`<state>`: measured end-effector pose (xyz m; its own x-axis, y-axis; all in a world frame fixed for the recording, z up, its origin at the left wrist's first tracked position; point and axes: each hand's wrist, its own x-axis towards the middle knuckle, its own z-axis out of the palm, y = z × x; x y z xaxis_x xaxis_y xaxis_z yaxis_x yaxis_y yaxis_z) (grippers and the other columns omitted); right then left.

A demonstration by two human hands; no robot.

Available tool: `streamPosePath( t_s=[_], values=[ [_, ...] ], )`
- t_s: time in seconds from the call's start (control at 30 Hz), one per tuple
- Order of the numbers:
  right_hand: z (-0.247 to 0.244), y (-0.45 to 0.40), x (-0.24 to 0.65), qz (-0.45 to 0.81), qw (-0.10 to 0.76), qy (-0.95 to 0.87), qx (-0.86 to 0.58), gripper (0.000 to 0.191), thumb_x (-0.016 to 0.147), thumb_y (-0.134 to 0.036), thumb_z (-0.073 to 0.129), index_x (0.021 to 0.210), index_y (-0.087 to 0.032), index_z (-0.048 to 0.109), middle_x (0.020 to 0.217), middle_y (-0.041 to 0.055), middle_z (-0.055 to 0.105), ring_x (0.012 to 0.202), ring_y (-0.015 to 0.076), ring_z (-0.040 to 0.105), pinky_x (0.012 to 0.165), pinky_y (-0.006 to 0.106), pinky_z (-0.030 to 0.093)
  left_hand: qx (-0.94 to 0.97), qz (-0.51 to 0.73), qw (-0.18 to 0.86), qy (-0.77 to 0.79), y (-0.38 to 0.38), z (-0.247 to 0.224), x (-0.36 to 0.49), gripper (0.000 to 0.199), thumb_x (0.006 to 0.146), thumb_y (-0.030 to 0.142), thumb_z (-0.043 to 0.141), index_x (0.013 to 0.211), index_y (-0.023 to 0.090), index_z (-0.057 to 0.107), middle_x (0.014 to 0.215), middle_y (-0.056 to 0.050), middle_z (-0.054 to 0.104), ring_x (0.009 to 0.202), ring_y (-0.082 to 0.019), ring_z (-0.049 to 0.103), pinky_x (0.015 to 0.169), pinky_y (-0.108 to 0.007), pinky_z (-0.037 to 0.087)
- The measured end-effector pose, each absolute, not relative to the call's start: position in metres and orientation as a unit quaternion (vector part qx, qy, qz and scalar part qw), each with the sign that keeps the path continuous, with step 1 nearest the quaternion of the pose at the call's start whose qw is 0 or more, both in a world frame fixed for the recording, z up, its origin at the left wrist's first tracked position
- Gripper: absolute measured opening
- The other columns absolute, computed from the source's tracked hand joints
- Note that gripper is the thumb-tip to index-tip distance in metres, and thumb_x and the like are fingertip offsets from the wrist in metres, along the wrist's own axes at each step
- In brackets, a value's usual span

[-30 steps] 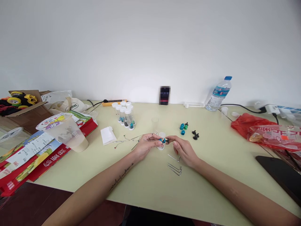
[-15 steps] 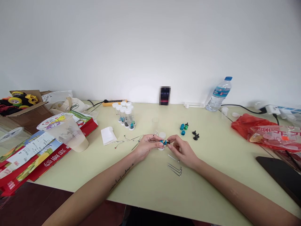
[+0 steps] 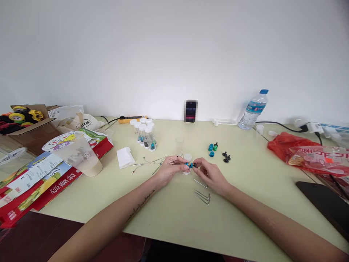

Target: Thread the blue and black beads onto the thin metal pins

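My left hand (image 3: 172, 167) is closed, with thumb and fingers pinching a small blue metallic part (image 3: 188, 165). A thin metal rod (image 3: 172, 161) also shows across its fingers. My right hand (image 3: 208, 173) pinches the black end (image 3: 194, 165) of the same piece from the right; the exact kind of piece is too small to tell. White caps (image 3: 187, 157) lie just behind and below the fingers. Bent metal rods (image 3: 202, 196) rest in front of my right hand. Blue and green parts (image 3: 211, 147) and black round-headed parts (image 3: 226, 157) lie to its right.
Several white-capped clear tubes (image 3: 148, 136) stand at the back left, near white paper (image 3: 125, 157) and thin wires. A clear cup (image 3: 179, 143) stands behind my hands. A drink cup (image 3: 79, 153) is at left; a water bottle (image 3: 253, 109) leans against the wall at right.
My right fingers have shifted slightly around the black end of the piece. Both hands otherwise stay in place, and the view moves very little.
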<state>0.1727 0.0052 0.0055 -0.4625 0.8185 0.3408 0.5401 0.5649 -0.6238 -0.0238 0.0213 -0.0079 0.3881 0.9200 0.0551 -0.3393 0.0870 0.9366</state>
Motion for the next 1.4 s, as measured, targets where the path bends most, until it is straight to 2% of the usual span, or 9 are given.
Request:
streamPosePath(
  t_s=[0.1, 0.23, 0.4, 0.6, 0.77, 0.9, 1.03, 1.17, 1.4],
  values=[
    [0.0062, 0.0053, 0.1728, 0.212, 0.311, -0.826, -0.419, 0.025, 0.094, -0.040, 0.033, 0.091, -0.022, 0.050, 0.063, -0.0024, 0.053, 0.048, 0.0111, 0.041, 0.049, 0.023, 0.031, 0.490, 0.462, 0.676, 0.299, 0.0210, -0.0074, -0.0234, 0.025, 0.062, 0.021, 0.076, 0.082, 0.012, 0.066, 0.084, -0.009, 0.069, 0.074, -0.018, 0.064, 0.079, -0.036, 0.047],
    [0.0061, 0.0046, 0.1726, 0.215, 0.328, -0.824, -0.410, 0.026, 0.093, -0.041, 0.035, 0.106, -0.021, 0.046, 0.075, -0.0003, 0.059, 0.044, 0.0092, 0.040, 0.047, 0.023, 0.032, 0.483, 0.470, 0.676, 0.299, 0.0204, -0.0056, -0.0225, 0.027, 0.060, 0.023, 0.077, 0.082, 0.012, 0.066, 0.082, -0.008, 0.069, 0.072, -0.018, 0.064, 0.078, -0.036, 0.047],
    [0.0079, 0.0038, 0.1719, 0.196, 0.318, -0.828, -0.417, 0.025, 0.095, -0.037, 0.032, 0.095, -0.021, 0.051, 0.062, -0.0026, 0.054, 0.046, 0.0104, 0.040, 0.048, 0.024, 0.032, 0.492, 0.463, 0.673, 0.303, 0.0202, -0.0046, -0.0227, 0.027, 0.060, 0.024, 0.077, 0.081, 0.012, 0.067, 0.082, -0.009, 0.069, 0.073, -0.018, 0.064, 0.080, -0.037, 0.046],
    [0.0077, 0.0030, 0.1719, 0.207, 0.319, -0.827, -0.414, 0.026, 0.093, -0.040, 0.035, 0.105, -0.021, 0.047, 0.055, -0.0057, 0.045, 0.045, 0.0114, 0.040, 0.047, 0.023, 0.032, 0.479, 0.475, 0.672, 0.305, 0.0214, -0.0062, -0.0236, 0.026, 0.060, 0.022, 0.077, 0.081, 0.012, 0.066, 0.084, -0.009, 0.068, 0.076, -0.019, 0.064, 0.081, -0.037, 0.046],
    [0.0086, 0.0034, 0.1716, 0.185, 0.315, -0.831, -0.421, 0.027, 0.094, -0.038, 0.030, 0.096, -0.021, 0.052, 0.064, -0.0009, 0.053, 0.049, 0.0122, 0.043, 0.050, 0.025, 0.035, 0.491, 0.460, 0.673, 0.306, 0.0204, -0.0052, -0.0234, 0.026, 0.061, 0.022, 0.077, 0.082, 0.012, 0.066, 0.082, -0.009, 0.069, 0.074, -0.019, 0.064, 0.080, -0.037, 0.046],
    [0.0087, 0.0032, 0.1719, 0.194, 0.318, -0.831, -0.413, 0.025, 0.094, -0.037, 0.033, 0.109, -0.022, 0.047, 0.076, 0.0007, 0.059, 0.049, 0.0111, 0.043, 0.050, 0.025, 0.036, 0.473, 0.477, 0.675, 0.306, 0.0210, -0.0055, -0.0237, 0.026, 0.060, 0.024, 0.077, 0.081, 0.012, 0.066, 0.083, -0.008, 0.069, 0.073, -0.019, 0.065, 0.079, -0.037, 0.047],
    [0.0069, 0.0039, 0.1720, 0.181, 0.318, -0.834, -0.412, 0.024, 0.094, -0.036, 0.033, 0.105, -0.023, 0.050, 0.071, -0.0005, 0.057, 0.047, 0.0106, 0.041, 0.050, 0.025, 0.036, 0.469, 0.480, 0.673, 0.309, 0.0216, -0.0067, -0.0236, 0.027, 0.058, 0.024, 0.078, 0.080, 0.012, 0.066, 0.083, -0.008, 0.069, 0.074, -0.018, 0.065, 0.079, -0.037, 0.047],
    [0.0072, 0.0052, 0.1724, 0.197, 0.309, -0.829, -0.422, 0.026, 0.095, -0.037, 0.031, 0.100, -0.022, 0.052, 0.067, -0.0010, 0.056, 0.050, 0.0120, 0.046, 0.052, 0.025, 0.037, 0.475, 0.470, 0.677, 0.309, 0.0208, -0.0070, -0.0234, 0.028, 0.059, 0.024, 0.078, 0.081, 0.012, 0.066, 0.084, -0.009, 0.069, 0.074, -0.019, 0.065, 0.080, -0.038, 0.046],
    [0.0088, 0.0034, 0.1716, 0.182, 0.314, -0.829, -0.426, 0.024, 0.094, -0.039, 0.033, 0.104, -0.023, 0.048, 0.080, 0.0005, 0.060, 0.047, 0.0110, 0.044, 0.049, 0.025, 0.037, 0.464, 0.480, 0.679, 0.304, 0.0207, -0.0061, -0.0240, 0.027, 0.060, 0.023, 0.077, 0.081, 0.012, 0.065, 0.084, -0.008, 0.068, 0.074, -0.019, 0.065, 0.080, -0.038, 0.047]
  ],
)
